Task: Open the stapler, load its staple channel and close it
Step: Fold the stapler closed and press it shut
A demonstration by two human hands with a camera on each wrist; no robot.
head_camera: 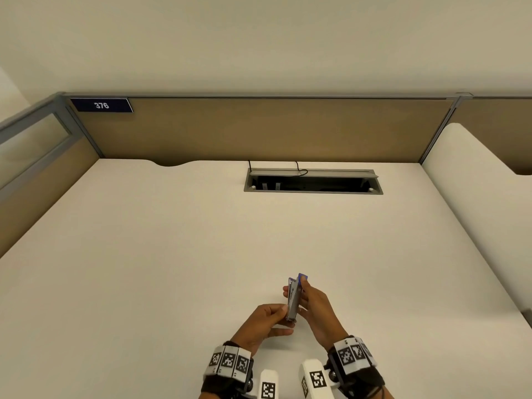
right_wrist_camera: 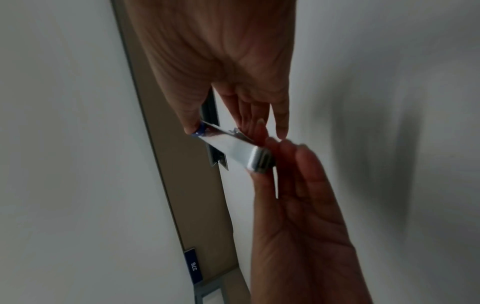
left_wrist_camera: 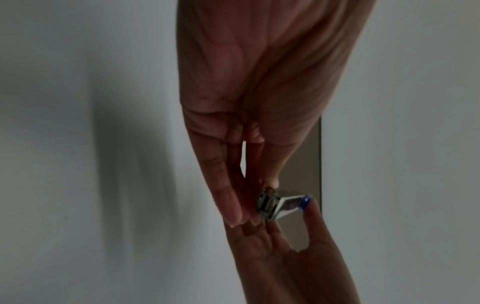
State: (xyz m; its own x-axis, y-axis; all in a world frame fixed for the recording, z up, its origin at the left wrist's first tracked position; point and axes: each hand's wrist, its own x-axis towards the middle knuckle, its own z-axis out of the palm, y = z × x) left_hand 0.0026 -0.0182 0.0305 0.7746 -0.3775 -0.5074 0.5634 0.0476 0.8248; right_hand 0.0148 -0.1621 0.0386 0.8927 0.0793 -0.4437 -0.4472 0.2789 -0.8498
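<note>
A small silver stapler (head_camera: pixel 293 298) with a blue tip is held in the air above the white desk (head_camera: pixel 201 254), its long axis pointing away from me. My left hand (head_camera: pixel 269 321) pinches its near hinge end (left_wrist_camera: pixel 266 202) between thumb and fingers. My right hand (head_camera: pixel 313 306) grips its far part, thumb on the blue tip (right_wrist_camera: pixel 198 130) and fingers along the opposite side. In the right wrist view the shiny metal body (right_wrist_camera: pixel 231 147) runs from thumb to the left fingers. Whether the stapler is open I cannot tell. No staples are visible.
A grey cable hatch (head_camera: pixel 313 181) with a black cord is set in the desk's far middle. Tan partition panels (head_camera: pixel 259 131) with a blue "376" sign (head_camera: pixel 101 105) bound the back and left. A second desk (head_camera: pixel 475 182) adjoins at right.
</note>
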